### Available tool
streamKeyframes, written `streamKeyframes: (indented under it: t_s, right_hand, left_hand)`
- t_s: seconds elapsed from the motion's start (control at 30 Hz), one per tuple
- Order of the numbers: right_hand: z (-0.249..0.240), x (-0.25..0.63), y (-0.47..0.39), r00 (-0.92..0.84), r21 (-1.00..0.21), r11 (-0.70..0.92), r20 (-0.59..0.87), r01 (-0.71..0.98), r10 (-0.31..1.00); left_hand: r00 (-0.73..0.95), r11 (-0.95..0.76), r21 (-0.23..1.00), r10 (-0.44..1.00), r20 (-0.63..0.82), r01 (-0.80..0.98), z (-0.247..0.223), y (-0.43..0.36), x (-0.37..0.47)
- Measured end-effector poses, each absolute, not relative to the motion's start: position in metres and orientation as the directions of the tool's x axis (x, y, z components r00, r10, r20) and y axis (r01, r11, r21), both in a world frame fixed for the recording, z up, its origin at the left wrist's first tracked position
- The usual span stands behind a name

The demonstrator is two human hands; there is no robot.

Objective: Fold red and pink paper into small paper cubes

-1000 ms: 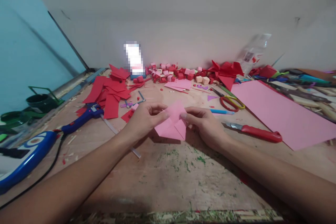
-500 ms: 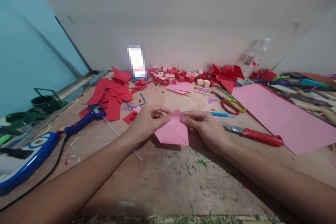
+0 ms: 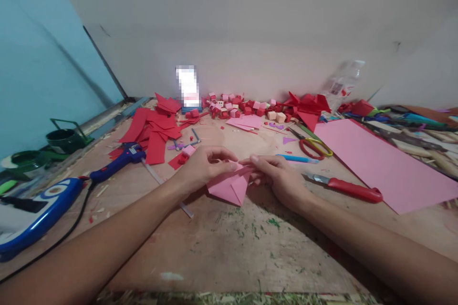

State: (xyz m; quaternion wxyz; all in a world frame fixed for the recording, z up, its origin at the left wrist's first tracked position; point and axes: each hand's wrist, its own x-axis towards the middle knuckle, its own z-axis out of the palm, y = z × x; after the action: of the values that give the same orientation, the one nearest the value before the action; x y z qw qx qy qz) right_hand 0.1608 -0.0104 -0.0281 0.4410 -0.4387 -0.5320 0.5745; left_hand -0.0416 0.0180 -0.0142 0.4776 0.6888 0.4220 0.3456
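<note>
A small folded sheet of pink paper (image 3: 229,188) is between my hands, just above the wooden table (image 3: 214,248). My left hand (image 3: 211,164) pinches its upper left part between thumb and fingers. At the upper right corner, my right hand (image 3: 274,174) grips the paper with thumb and fingertips. A crease and a folded flap show on the side facing me. Fingers behind the sheet are partly hidden. Just left of my left hand lie a pink and red paper cube (image 3: 188,152) and red scraps. A blue pen (image 3: 298,158) lies beyond my right hand.
On the right are a red-handled utility knife (image 3: 354,189), scissors (image 3: 315,147) and a large pink sheet (image 3: 379,162). A blue glue gun (image 3: 118,162) and red paper strips (image 3: 153,128) lie left. Behind stand several small paper cubes (image 3: 239,105), a phone (image 3: 188,86) and a bottle (image 3: 343,86).
The pink paper has turned, its lower corner now pointing down toward me, and its top has bent over. My right fingers have shifted along its upper edge. The view has moved slightly.
</note>
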Motion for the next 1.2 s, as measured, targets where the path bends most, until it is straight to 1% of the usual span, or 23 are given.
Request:
streamKeyframes:
  t_s: [0.03, 0.1, 0.17, 0.2, 0.27, 0.33, 0.4, 0.43, 0.5, 0.57, 0.63, 0.7, 0.77, 0.87, 1.03, 1.2]
  right_hand:
    - [-0.028, 0.162, -0.010, -0.238, -0.998, -0.048, -0.038, -0.033, 0.970]
    - [-0.026, 0.163, -0.008, -0.278, -0.999, -0.025, -0.034, 0.038, 0.960]
    - [-0.025, 0.164, -0.008, -0.313, -0.995, -0.004, -0.034, 0.096, 0.949]
    - [-0.025, 0.165, -0.007, -0.317, -0.996, -0.010, -0.037, 0.086, 0.948]
    - [-0.026, 0.164, -0.007, -0.294, -0.999, -0.054, -0.052, 0.001, 0.954]
    - [-0.029, 0.163, -0.007, -0.244, -0.983, -0.102, -0.064, -0.150, 0.968]
    - [-0.031, 0.161, -0.006, -0.195, -0.944, -0.135, -0.078, -0.300, 0.978]
    - [-0.031, 0.160, -0.006, -0.172, -0.922, -0.145, -0.087, -0.359, 0.981]
    - [-0.031, 0.158, -0.005, -0.139, -0.890, -0.153, -0.102, -0.430, 0.985]
    - [-0.031, 0.157, -0.005, -0.114, -0.879, -0.149, -0.108, -0.453, 0.988]
    - [-0.031, 0.156, -0.006, -0.105, -0.883, -0.135, -0.098, -0.449, 0.990]
    - [-0.032, 0.155, -0.006, -0.110, -0.901, -0.112, -0.072, -0.418, 0.991]
    - [-0.033, 0.156, -0.006, -0.127, -0.924, -0.083, -0.038, -0.374, 0.991]
    - [-0.035, 0.159, -0.005, -0.175, -0.955, -0.060, -0.009, -0.289, 0.984]
    - [-0.036, 0.166, -0.004, -0.293, -0.990, -0.041, 0.001, -0.138, 0.956]
    - [-0.031, 0.162, -0.007, -0.249, -0.996, -0.018, 0.004, -0.087, 0.968]
  left_hand:
    - [0.406, -0.227, 0.939, 0.908, 0.108, 0.258, -0.013, 0.018, -0.042]
    - [0.414, -0.304, 0.915, 0.893, 0.176, 0.265, -0.010, 0.015, -0.042]
    - [0.410, -0.328, 0.907, 0.889, 0.203, 0.263, -0.006, 0.012, -0.041]
    - [0.395, -0.321, 0.912, 0.896, 0.205, 0.255, -0.005, 0.011, -0.040]
    - [0.321, -0.294, 0.932, 0.922, 0.219, 0.210, -0.005, 0.010, -0.038]
    - [0.200, -0.267, 0.956, 0.950, 0.239, 0.124, -0.006, 0.010, -0.036]
    - [0.105, -0.211, 0.978, 0.972, 0.208, 0.010, -0.009, 0.010, -0.034]
    - [0.096, -0.161, 0.986, 0.982, 0.165, -0.043, -0.011, 0.010, -0.033]
    - [0.146, -0.043, 0.994, 0.988, 0.057, -0.100, -0.013, 0.010, -0.031]
    - [0.245, 0.049, 0.997, 0.969, -0.033, -0.061, -0.016, 0.007, -0.028]
    - [0.320, 0.074, 0.997, 0.945, -0.071, 0.002, -0.017, 0.005, -0.026]
    - [0.344, 0.068, 0.997, 0.936, -0.074, 0.028, -0.018, 0.004, -0.024]
    - [0.315, 0.065, 0.997, 0.946, -0.073, 0.035, -0.020, 0.003, -0.024]
    - [0.273, 0.056, 0.994, 0.959, -0.079, 0.090, -0.020, 0.004, -0.027]
    - [0.285, -0.013, 0.988, 0.958, -0.032, 0.154, -0.018, 0.005, -0.031]
    - [0.293, -0.037, 0.984, 0.956, -0.017, 0.176, -0.015, 0.004, -0.030]
